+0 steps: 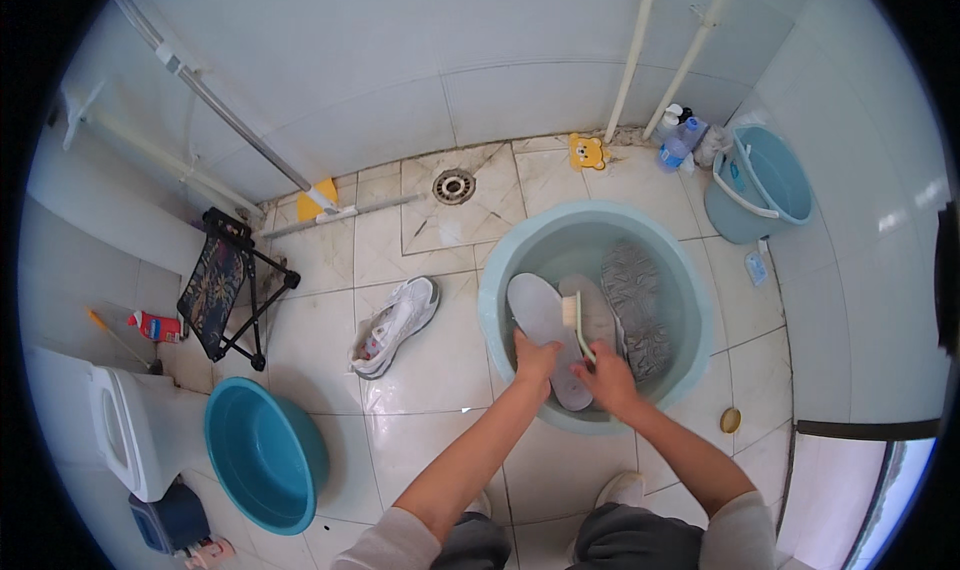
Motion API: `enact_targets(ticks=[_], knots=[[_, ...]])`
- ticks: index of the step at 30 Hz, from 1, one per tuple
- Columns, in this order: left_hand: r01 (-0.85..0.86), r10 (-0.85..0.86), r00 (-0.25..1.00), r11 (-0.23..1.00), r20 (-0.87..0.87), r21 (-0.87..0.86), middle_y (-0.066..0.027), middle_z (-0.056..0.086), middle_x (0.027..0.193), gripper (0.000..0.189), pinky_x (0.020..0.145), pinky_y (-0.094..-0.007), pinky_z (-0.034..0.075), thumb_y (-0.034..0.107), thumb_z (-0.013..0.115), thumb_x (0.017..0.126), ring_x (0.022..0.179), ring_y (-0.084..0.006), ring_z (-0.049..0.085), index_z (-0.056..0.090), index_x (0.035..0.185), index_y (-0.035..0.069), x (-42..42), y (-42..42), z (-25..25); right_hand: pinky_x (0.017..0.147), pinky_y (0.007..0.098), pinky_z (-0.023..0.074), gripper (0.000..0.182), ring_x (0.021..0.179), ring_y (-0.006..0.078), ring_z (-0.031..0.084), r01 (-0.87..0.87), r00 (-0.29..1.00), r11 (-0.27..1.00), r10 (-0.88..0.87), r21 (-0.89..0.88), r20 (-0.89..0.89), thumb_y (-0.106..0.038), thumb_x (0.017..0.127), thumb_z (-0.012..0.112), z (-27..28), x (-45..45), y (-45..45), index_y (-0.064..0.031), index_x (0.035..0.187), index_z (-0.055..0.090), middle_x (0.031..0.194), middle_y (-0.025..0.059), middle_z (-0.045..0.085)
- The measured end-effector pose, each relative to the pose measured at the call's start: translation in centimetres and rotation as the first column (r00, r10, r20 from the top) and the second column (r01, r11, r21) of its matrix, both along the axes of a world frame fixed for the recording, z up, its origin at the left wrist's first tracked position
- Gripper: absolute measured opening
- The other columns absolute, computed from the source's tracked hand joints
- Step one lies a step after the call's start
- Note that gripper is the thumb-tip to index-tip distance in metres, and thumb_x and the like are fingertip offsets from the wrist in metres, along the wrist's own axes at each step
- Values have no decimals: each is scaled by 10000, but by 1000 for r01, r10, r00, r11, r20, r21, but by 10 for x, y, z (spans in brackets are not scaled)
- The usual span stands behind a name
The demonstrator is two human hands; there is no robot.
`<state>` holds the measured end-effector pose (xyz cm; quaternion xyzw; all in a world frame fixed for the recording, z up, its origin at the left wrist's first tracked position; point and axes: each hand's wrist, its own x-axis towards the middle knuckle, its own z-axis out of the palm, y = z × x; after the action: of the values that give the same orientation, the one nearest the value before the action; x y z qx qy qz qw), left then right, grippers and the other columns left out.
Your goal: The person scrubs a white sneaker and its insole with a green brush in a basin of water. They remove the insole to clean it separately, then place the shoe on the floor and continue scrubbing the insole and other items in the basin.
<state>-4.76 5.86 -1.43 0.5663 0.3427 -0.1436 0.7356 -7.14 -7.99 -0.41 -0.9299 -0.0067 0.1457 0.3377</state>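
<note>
A light grey insole (536, 303) is in my left hand (534, 357), held over the pale blue basin (491, 292) of water in front of me. My right hand (611, 384) grips the green handle of a scrub brush (571, 311), whose pale bristles face the insole. In the water behind the brush lies a second insole (596, 300), partly hidden. Along the basin's right side a grey shoe (636, 307) lies with its patterned sole up. Left of the basin, a white sneaker (397, 326) rests on the tiled floor.
A teal basin (259, 457) stands by the toilet (124, 427) at left. Behind it are a folding stool (232, 285) and a long-handled floor squeegee (240, 123). A floor drain (454, 186) lies near the wall. At back right are a blue bucket (757, 187) and bottles (677, 146).
</note>
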Motion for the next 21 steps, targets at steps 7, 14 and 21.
enact_targets(ticks=[7, 14, 21], knots=[[-116, 102, 992, 969, -78, -216, -158, 542, 1014, 352, 782, -442, 467, 70, 556, 791, 939, -300, 546, 448, 1114, -20, 13, 3, 1, 603, 437, 478, 352, 684, 375, 590, 9, 981, 996, 8, -87, 195, -156, 810, 528, 21, 14, -3, -67, 1143, 459, 864, 199, 577], [-44, 44, 999, 970, -6, -239, -142, 544, 991, 345, 820, -404, 455, 92, 504, 768, 912, -286, 540, 472, 1096, -10, 23, 13, -7, 544, 403, 492, 616, 632, 323, 607, -265, 942, 896, 320, -357, 105, -91, 760, 489, -22, 17, -22, -229, 1339, 331, 838, 176, 555], [46, -32, 999, 914, 40, -404, -146, 541, 1095, 749, 832, -451, 445, 653, 204, 839, 979, -282, 534, 393, 1254, 58, 26, 23, 19, 592, 430, 476, 580, 678, 341, 602, -272, 961, 941, 278, 200, 1, -116, 789, 466, 30, 7, -3, -247, 1336, 328, 805, 180, 610]])
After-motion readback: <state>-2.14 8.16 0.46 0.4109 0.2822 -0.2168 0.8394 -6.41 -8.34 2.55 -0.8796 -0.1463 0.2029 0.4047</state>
